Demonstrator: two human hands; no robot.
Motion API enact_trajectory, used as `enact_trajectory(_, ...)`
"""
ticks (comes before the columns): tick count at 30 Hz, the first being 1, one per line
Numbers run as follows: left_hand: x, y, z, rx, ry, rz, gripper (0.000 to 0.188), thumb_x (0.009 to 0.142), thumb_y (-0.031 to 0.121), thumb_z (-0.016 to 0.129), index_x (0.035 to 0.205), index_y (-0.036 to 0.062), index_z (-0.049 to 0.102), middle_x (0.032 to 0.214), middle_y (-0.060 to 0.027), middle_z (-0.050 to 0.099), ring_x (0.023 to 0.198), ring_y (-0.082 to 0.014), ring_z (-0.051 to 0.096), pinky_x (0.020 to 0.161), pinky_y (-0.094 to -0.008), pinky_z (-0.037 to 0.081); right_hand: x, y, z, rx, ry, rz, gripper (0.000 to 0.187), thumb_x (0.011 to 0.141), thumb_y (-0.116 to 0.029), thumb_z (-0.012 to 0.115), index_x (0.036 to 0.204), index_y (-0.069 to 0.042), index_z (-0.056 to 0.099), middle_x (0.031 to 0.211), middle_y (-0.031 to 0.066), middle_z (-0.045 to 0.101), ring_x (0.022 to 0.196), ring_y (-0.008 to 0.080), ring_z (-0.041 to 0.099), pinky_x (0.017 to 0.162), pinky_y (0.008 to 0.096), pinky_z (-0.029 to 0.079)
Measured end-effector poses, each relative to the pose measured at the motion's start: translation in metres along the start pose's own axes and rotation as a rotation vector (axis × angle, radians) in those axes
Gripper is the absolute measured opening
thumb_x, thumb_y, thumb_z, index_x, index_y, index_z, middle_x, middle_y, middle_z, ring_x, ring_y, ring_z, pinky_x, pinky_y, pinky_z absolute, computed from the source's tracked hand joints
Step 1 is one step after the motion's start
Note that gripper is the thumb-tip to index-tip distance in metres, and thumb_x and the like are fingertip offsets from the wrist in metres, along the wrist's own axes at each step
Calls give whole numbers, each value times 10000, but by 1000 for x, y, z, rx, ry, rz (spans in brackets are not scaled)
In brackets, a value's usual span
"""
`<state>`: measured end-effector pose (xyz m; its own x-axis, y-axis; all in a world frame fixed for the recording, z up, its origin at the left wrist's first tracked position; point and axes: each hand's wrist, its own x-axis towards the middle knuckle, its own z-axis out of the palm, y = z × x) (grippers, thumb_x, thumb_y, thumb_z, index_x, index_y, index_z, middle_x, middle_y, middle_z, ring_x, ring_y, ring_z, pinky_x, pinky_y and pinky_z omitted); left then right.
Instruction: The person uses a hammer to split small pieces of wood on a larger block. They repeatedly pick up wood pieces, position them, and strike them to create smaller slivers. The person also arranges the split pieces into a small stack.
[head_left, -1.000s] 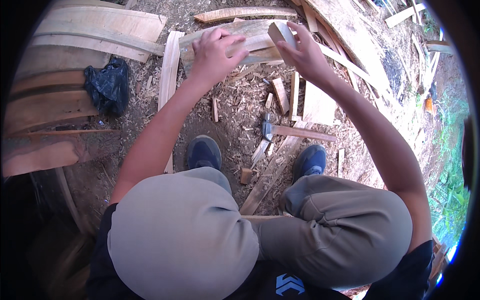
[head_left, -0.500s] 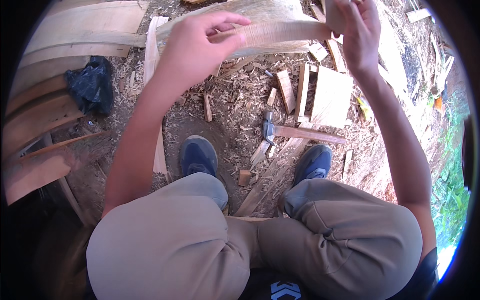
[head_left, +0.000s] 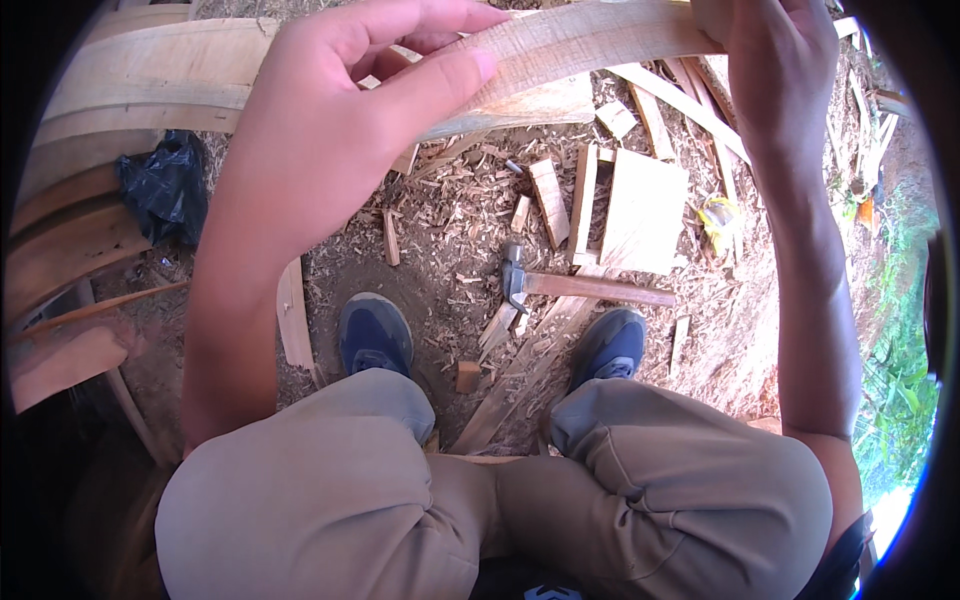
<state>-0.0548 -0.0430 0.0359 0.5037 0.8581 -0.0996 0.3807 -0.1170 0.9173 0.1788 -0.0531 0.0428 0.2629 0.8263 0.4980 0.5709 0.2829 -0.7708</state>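
A curved strip of pale wood (head_left: 600,38) spans the top of the view between my hands, raised above the ground. My left hand (head_left: 345,110) pinches its left end, thumb on the near side and fingers behind. The strip's right end meets my right hand (head_left: 785,80), whose fingers are closed and partly cut off by the upper edge. Beside those fingers shows a flat tan piece (head_left: 712,18); whether it belongs to the strip cannot be made out. A claw hammer (head_left: 590,287) with a wooden handle lies on the ground between my shoes.
Wood chips cover the ground. Past the hammer sit a box-like wooden piece (head_left: 645,210) and a small wood block (head_left: 548,200). Long boards (head_left: 150,75) lie at the far left, near a black plastic bag (head_left: 165,185). A yellow wrapper (head_left: 718,222) lies at the right.
Both hands and the wooden strip look larger and nearer to me. My right hand has shifted right and my left hand slightly left. The ground view has shifted a little down and left.
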Motion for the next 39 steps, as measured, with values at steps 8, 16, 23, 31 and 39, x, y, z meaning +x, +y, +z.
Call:
enact_trajectory(8, -17, 12, 0, 35, 60, -25, 349, 949, 74, 704, 1294, 28, 682, 916, -22, 678, 820, -61, 620, 740, -201, 496, -3, 6, -3, 118, 7, -70, 550, 973, -201, 594, 1430, 74, 464, 1030, 93, 626, 910, 131, 583, 775, 273, 487)
enact_trajectory(16, -22, 17, -2, 74, 119, 12, 365, 922, 24, 720, 1285, 13, 681, 958, -37, 674, 824, -73, 641, 698, -203, 509, -1, 3, 2, 180, 100, -294, 548, 971, -185, 567, 1434, 81, 441, 1046, 107, 622, 922, 133, 584, 800, 274, 482)
enact_trajectory(23, -22, 22, -1, 50, 135, 4, 361, 911, 26, 725, 1269, 8, 686, 950, -33, 678, 819, -68, 641, 698, -201, 512, 1, -9, 2, 118, 121, -371, 581, 952, -252, 567, 1430, 60, 461, 1008, 99, 607, 895, 136, 568, 773, 274, 478)
enact_trajectory(31, -22, 20, -3, -22, 101, -5, 386, 916, 35, 718, 1295, -14, 658, 962, -40, 685, 841, -72, 641, 719, -210, 518, -1, -24, -5, 181, 95, -183, 583, 940, -290, 580, 1401, 60, 507, 998, 105, 625, 903, 141, 597, 768, 249, 488)
enact_trajectory(39, -23, 16, -2, -148, 59, -6, 396, 922, 96, 720, 1300, -6, 658, 981, -27, 690, 820, -62, 592, 733, -223, 497, 4, -25, 9, 228, 269, -103, 488, 970, -236, 556, 1356, 64, 559, 1179, 145, 651, 1079, 171, 617, 924, 265, 492)
